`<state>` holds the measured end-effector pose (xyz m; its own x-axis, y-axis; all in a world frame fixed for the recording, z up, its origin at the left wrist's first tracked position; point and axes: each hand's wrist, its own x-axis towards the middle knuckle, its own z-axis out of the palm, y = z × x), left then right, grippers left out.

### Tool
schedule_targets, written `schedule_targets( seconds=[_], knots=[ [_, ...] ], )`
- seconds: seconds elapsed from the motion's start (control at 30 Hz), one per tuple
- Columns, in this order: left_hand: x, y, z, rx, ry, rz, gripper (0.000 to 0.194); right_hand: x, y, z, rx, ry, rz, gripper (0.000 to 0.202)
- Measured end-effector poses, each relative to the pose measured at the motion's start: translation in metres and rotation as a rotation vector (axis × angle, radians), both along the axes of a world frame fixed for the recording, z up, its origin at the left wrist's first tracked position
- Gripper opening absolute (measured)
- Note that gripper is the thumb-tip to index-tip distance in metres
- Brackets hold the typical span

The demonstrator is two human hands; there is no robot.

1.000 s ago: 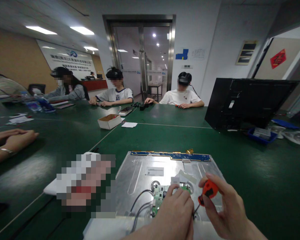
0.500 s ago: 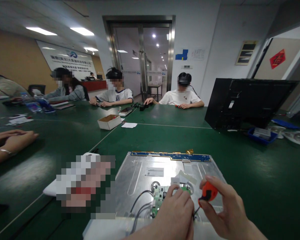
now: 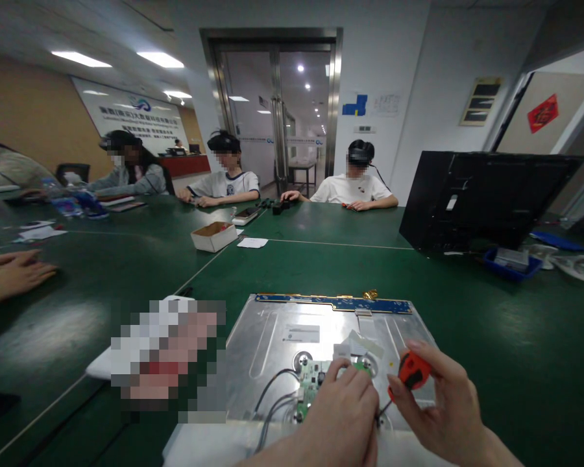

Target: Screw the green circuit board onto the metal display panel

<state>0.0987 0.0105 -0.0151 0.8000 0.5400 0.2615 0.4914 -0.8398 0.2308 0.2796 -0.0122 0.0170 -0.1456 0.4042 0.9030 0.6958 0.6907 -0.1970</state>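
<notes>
My right hand [image 3: 460, 402] holds a short screwdriver [image 3: 414, 370] with a red-orange and black handle between thumb and fingers. Its thin shaft slants down to the left, toward the edge of a metal panel [image 3: 267, 337]; the tip is near a round recess, partly hidden. My left hand [image 3: 343, 405] is curled over a green circuit board [image 3: 309, 376], fingers pressed together on it, their tips mostly out of sight. Dark and grey cables [image 3: 272, 405] run from the board's left side. A blue circuit strip [image 3: 331, 303] lines the panel's far edge.
A blurred-out white and reddish item [image 3: 163, 350] lies left of the panel. Farther off are an open cardboard box [image 3: 214, 237], a black monitor [image 3: 486, 201] and a blue tray [image 3: 512, 264]. Another person's hands [image 3: 17, 275] rest at the left; several people sit across the green table.
The screwdriver handle has turned slightly in my right hand, its black patch now facing differently. My left hand stays put. The other person's hands at the left have drawn back leftward.
</notes>
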Motion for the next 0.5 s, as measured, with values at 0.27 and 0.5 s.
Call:
schedule_targets(
  seconds=[0.27, 0.5],
  knots=[
    [-0.001, 0.000, -0.001, 0.017, -0.046, -0.007, 0.022, -0.001, 0.001, 0.004, 0.009, -0.020, 0.001, 0.055],
    [0.000, 0.001, -0.008, 0.089, -0.106, -0.013, 0.015, 0.012, -0.004, -0.007, -0.168, 0.003, 0.134, 0.051]
  ],
)
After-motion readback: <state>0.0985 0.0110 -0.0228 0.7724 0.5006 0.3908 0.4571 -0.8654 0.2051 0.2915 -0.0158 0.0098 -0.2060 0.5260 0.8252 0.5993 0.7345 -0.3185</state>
